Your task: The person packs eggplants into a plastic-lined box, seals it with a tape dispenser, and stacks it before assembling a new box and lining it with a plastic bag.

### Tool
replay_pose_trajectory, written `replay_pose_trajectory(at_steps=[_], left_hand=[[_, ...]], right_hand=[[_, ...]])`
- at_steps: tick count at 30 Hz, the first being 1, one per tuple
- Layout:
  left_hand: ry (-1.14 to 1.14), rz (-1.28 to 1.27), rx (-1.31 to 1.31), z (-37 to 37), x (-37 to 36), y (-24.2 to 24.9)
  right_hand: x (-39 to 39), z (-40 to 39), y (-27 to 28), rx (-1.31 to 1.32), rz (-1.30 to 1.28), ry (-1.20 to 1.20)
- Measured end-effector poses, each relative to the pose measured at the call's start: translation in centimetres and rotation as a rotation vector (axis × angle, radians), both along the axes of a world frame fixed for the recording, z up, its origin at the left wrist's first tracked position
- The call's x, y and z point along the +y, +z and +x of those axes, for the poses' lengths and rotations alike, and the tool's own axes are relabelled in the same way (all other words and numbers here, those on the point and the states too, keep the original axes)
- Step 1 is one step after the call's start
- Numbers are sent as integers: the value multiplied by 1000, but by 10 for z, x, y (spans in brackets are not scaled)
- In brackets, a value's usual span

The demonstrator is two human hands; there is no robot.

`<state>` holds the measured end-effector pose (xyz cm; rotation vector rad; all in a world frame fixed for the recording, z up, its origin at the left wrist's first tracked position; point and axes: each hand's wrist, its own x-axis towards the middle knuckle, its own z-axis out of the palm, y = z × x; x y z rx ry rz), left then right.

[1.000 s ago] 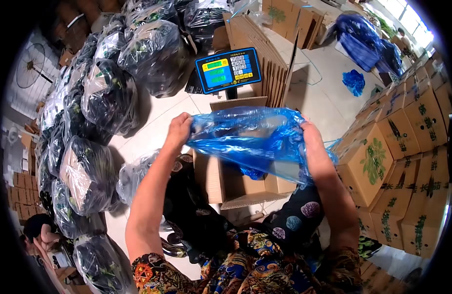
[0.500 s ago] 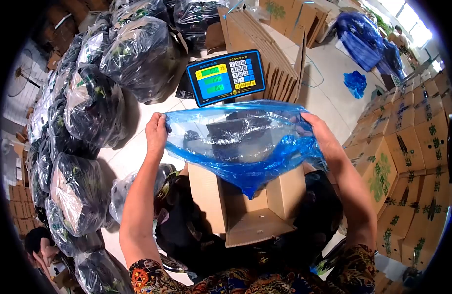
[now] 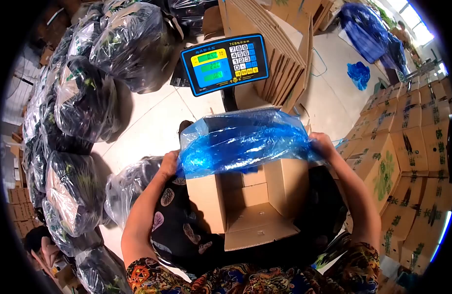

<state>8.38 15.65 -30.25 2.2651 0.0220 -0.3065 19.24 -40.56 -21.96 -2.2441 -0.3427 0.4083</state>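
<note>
A thin blue plastic bag (image 3: 245,139) is stretched over the far part of an open cardboard box (image 3: 204,203). My left hand (image 3: 170,164) is closed on the bag's left edge, beside the box's far left corner. On the right side, my right hand (image 3: 324,144) grips the opposite edge, its fingertips partly hidden by plastic. The box stands between my knees with its near flap (image 3: 260,230) folded outward and its inside visible. Beyond the bag, a scale display (image 3: 225,64) on a post shows green digits.
Filled clear bags (image 3: 84,100) are piled along the left. Flattened cartons (image 3: 285,68) lean behind the display. Printed boxes (image 3: 412,142) are stacked on the right. A crumpled blue bag (image 3: 358,75) lies on the floor. Another person (image 3: 42,250) is at the lower left.
Both hands have moved lower and nearer the box's sides. The blue bag has come down over the far box edge, its hanging point no longer in front of the opening.
</note>
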Motion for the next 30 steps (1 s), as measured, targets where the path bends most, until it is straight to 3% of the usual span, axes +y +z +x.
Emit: replay_pose_trajectory(at_steps=[2,3,4,5,7,9,11,15,17,21,22,26,28,30], left_hand=[[100,-38,77,-9,21,0],[157,97,199,-11,8,51],[95,250,174,-16,18,55],[38,402,145,-20,28,59],[187,491,-137,-27,16,100],[225,152,-158,-28,-24,167],[112,-59,-189,-29,-64,197],[-203,-49,-191,-42,-144,259],[-367,-59,-310,-51,-160,264],[-575,121,-149,-68,-180,243],[-629,147,-122,-72,-184,236],[-681,379,-271,-78,-195,217],[-691,487,-139,-78,-195,211],[-701,530,-71,-79,-196,206]], right_hand=[[-13,-21,3,-165,-126,-54],[-18,-31,11,-247,-190,-85],[-26,-38,22,92,-164,-232],[-29,-42,34,-90,-265,-166],[-30,-51,60,-448,-465,-30],[19,-68,119,-435,-218,-146],[53,-71,145,-554,-42,147],[79,-83,145,-278,-197,478],[79,-89,142,-281,-279,575],[76,-86,121,-391,-727,649],[73,-85,122,-303,-728,642],[68,-98,143,-191,-392,606],[76,-108,186,-5,-188,619],[72,-121,209,12,-14,615]])
